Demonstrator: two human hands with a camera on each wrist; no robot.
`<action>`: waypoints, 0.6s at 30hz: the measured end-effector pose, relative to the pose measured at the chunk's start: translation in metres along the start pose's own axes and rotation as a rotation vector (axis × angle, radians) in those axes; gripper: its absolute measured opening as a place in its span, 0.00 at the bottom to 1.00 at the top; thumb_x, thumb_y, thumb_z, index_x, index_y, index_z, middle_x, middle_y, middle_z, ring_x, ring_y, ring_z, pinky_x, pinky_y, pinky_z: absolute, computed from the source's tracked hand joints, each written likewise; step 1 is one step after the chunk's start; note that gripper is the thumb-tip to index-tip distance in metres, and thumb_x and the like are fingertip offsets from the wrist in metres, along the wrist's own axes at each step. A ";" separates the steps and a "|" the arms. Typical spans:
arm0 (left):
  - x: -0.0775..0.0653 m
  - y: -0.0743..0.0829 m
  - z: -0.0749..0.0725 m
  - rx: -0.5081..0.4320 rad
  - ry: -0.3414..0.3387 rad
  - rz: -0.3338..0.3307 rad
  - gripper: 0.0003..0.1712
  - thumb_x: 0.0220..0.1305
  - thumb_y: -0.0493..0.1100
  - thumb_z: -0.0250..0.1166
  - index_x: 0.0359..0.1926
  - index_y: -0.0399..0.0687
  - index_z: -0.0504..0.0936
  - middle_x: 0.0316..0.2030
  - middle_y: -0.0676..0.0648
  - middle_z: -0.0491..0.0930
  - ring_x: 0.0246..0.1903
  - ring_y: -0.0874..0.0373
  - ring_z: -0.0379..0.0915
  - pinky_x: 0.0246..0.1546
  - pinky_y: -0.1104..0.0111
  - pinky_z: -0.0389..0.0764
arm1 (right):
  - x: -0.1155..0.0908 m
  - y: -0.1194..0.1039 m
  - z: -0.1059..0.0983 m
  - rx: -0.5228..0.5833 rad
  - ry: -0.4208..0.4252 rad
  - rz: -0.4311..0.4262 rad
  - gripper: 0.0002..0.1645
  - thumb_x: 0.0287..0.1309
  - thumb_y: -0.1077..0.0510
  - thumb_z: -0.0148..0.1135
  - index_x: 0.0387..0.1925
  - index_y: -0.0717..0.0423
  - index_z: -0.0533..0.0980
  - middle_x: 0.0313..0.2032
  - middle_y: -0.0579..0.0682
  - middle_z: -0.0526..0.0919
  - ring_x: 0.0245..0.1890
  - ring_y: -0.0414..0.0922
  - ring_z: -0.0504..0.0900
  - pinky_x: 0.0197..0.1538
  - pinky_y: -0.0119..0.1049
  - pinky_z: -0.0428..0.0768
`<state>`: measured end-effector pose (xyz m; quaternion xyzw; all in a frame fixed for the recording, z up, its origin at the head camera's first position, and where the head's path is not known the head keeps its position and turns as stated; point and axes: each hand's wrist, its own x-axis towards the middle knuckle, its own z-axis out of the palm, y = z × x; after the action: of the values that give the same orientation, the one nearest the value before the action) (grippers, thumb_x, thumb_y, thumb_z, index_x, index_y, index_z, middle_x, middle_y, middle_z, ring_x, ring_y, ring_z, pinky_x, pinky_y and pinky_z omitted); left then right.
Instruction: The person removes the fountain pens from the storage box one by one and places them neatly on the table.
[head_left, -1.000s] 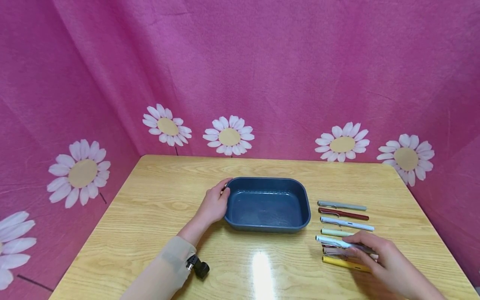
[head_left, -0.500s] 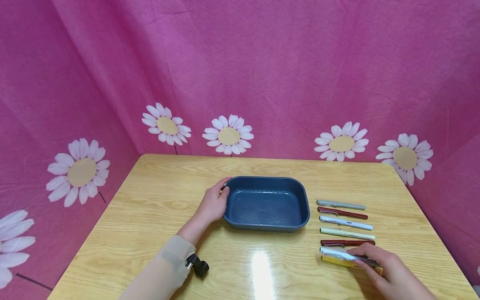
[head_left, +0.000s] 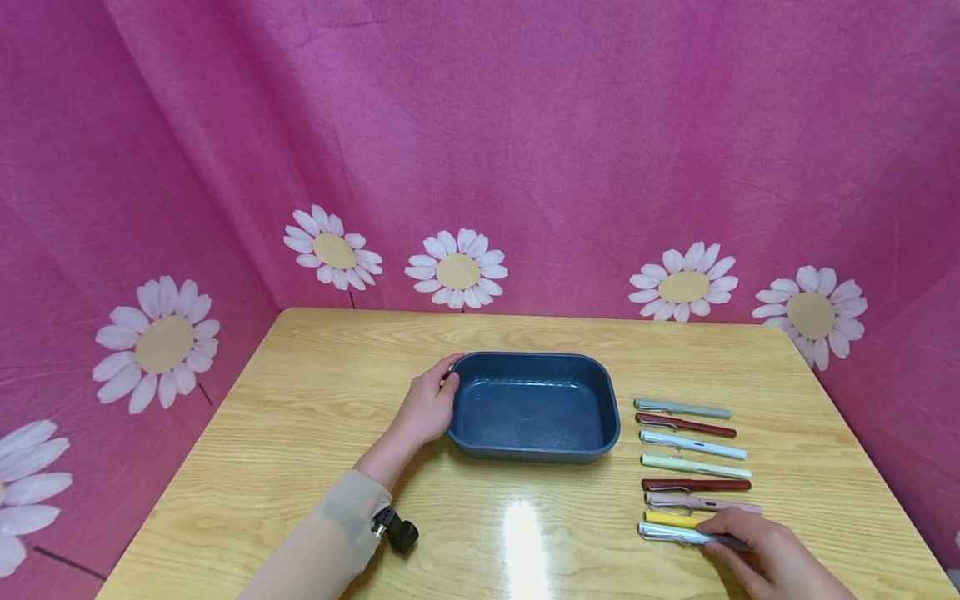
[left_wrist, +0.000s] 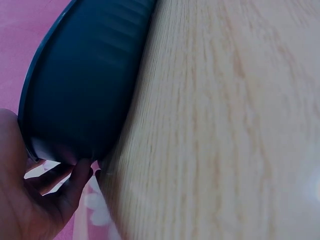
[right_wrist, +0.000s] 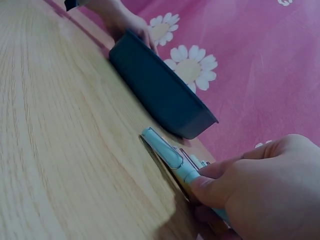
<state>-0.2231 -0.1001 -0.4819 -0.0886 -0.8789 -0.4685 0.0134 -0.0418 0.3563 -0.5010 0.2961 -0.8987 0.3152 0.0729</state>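
My left hand (head_left: 429, 408) grips the left end of a dark blue rectangular plastic basin (head_left: 536, 417), thumb at the rim; the left wrist view shows its fingers (left_wrist: 75, 187) at the wall. At the near end of a row of pens, my right hand (head_left: 765, 550) pinches a pale blue clip pen (head_left: 667, 533) between thumb and fingers. In the right wrist view this pen (right_wrist: 162, 150) lies close over the tabletop, its rear end hidden by the hand. Just beyond it is a yellow pen (head_left: 667, 517), partly covered by the fingers.
Several more pens lie side by side right of the basin: a pinkish pen (head_left: 697, 503), a dark red pen (head_left: 697, 485), a pale green pen (head_left: 697, 466) and others farther back. The wooden table (head_left: 337, 358) meets a pink flowered curtain (head_left: 525, 167) behind.
My right hand has carried the pale blue pen toward the near edge, over the dark red, pinkish and yellow pens, to the near side of the yellow one. My left hand and the basin have stayed.
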 end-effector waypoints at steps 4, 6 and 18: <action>0.000 0.000 0.000 0.001 -0.006 -0.002 0.25 0.84 0.42 0.49 0.76 0.45 0.72 0.63 0.36 0.80 0.62 0.42 0.77 0.67 0.47 0.73 | 0.001 -0.002 -0.004 -0.013 -0.075 0.079 0.18 0.61 0.67 0.75 0.45 0.42 0.83 0.40 0.30 0.80 0.37 0.27 0.74 0.33 0.24 0.75; 0.000 0.000 -0.001 0.001 -0.007 -0.003 0.25 0.84 0.43 0.49 0.76 0.45 0.72 0.63 0.36 0.80 0.63 0.42 0.77 0.67 0.47 0.73 | 0.002 -0.002 -0.006 -0.043 -0.120 0.121 0.14 0.63 0.64 0.74 0.45 0.43 0.84 0.41 0.30 0.80 0.38 0.27 0.74 0.34 0.27 0.77; 0.000 0.001 -0.001 0.006 -0.014 -0.022 0.26 0.85 0.44 0.49 0.77 0.47 0.72 0.66 0.38 0.78 0.65 0.42 0.75 0.69 0.46 0.72 | 0.003 0.004 -0.005 -0.208 -0.101 -0.023 0.19 0.49 0.68 0.81 0.39 0.45 0.86 0.41 0.32 0.80 0.38 0.30 0.77 0.37 0.25 0.79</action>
<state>-0.2229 -0.1002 -0.4801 -0.0821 -0.8812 -0.4655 0.0022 -0.0468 0.3601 -0.4979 0.3129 -0.9256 0.2040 0.0616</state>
